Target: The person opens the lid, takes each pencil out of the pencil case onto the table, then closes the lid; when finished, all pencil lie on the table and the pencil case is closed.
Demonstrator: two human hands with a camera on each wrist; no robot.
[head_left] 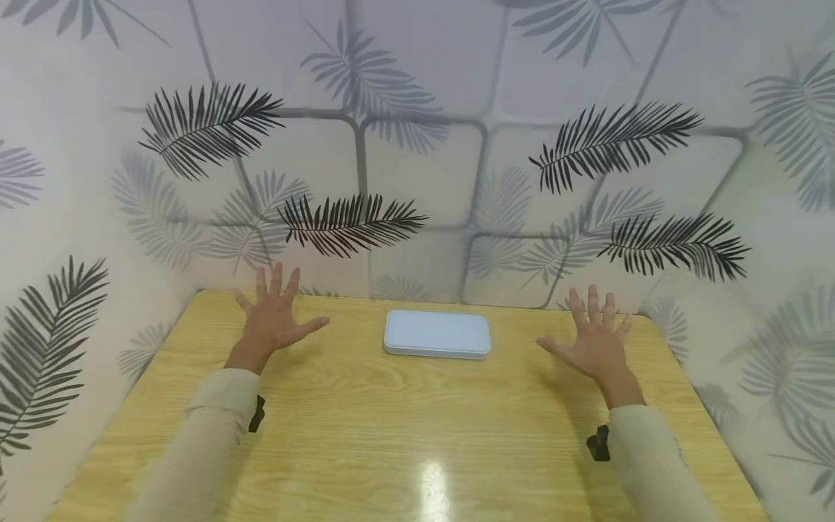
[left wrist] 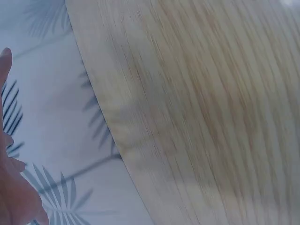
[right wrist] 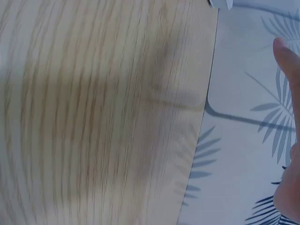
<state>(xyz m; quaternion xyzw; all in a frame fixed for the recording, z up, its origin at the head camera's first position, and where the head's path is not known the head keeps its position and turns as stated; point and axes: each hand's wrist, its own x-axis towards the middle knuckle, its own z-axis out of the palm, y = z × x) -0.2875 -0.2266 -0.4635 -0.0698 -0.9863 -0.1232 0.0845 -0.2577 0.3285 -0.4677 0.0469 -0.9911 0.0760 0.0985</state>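
A flat white box-like case (head_left: 437, 333) with rounded corners lies near the back edge of the wooden table. To its left, my left hand (head_left: 272, 319) is held with fingers spread and nothing in it. On the other side, my right hand (head_left: 595, 346) is spread the same way, also holding nothing. Neither hand touches the case. In the left wrist view, part of the left hand (left wrist: 14, 187) shows at the left border. The right wrist view catches the right thumb (right wrist: 288, 61) at its right border and a small white corner of something at the top.
The wood-grain table (head_left: 391, 435) reaches back to a wall (head_left: 424, 174) patterned with leaves and grey lines. Small black devices sit at both wrists, one by the left sleeve (head_left: 196, 449) and one by the right sleeve (head_left: 652, 457). Light glares off the table's front.
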